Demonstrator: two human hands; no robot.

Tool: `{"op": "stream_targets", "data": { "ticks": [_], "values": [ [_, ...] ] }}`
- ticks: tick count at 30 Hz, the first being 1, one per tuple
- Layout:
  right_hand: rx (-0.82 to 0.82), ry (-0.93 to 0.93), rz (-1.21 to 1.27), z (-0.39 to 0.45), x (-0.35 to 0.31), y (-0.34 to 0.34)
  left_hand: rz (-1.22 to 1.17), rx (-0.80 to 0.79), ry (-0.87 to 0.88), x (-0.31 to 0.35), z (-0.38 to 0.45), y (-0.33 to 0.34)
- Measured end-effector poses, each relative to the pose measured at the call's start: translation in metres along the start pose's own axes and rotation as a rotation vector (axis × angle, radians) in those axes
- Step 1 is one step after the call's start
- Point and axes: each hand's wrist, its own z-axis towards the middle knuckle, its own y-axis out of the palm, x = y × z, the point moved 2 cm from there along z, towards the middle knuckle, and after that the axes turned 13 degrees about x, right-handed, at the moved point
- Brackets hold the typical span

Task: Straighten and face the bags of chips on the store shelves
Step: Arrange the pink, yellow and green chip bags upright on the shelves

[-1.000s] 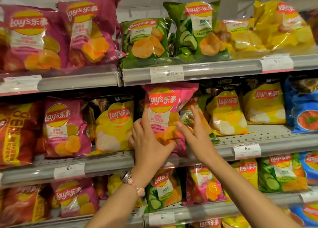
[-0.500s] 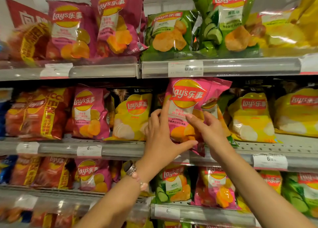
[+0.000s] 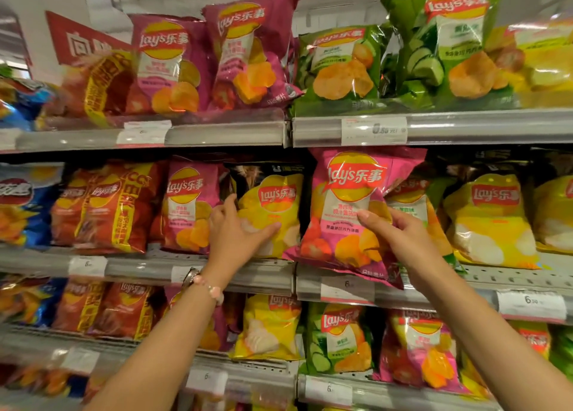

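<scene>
My right hand point(image 3: 400, 240) pinches a pink bag of chips point(image 3: 350, 215) at its right edge, thumb on the printed front and fingers curled behind, on the middle shelf point(image 3: 198, 269) of a store display. The bag stands face-out but tilted, its bottom corner hanging over the shelf's front rail just above a price tag point(image 3: 347, 289). My left hand point(image 3: 238, 237) rests on the yellow bag of chips point(image 3: 276, 212) just beside it to the left, fingers spread and fairly straight against the front of the pack, thumb laid across its lower part; a beaded bracelet point(image 3: 207, 286) circles that wrist. Left of the yellow bag stand a second pink bag point(image 3: 189, 205) and orange-red bags point(image 3: 108, 205); right of the held bag, more yellow bags point(image 3: 493, 218) sit upright, with a green-trimmed bag point(image 3: 415, 202) partly hidden behind my right hand. On the top shelf point(image 3: 465, 128), two magenta bags point(image 3: 214, 56) lean beside green cucumber-flavour bags point(image 3: 400, 53). The bottom shelf point(image 3: 387, 395) carries yellow, green and pink bags facing forward.
</scene>
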Motion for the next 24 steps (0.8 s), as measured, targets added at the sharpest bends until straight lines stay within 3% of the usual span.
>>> {"op": "stream_targets", "data": {
  "ticks": [7, 17, 24],
  "values": [
    [0.053, 0.012, -0.040, 0.002, -0.006, 0.013, -0.130, -0.235, -0.099, -0.013, 0.016, 0.015],
    [0.162, -0.004, -0.110, 0.003, -0.005, 0.006, -0.364, -0.193, -0.049, -0.013, 0.026, -0.015],
    [0.159, -0.025, -0.160, 0.007, -0.006, 0.020, -0.352, -0.239, -0.035, -0.030, 0.039, -0.063]
  ]
}}
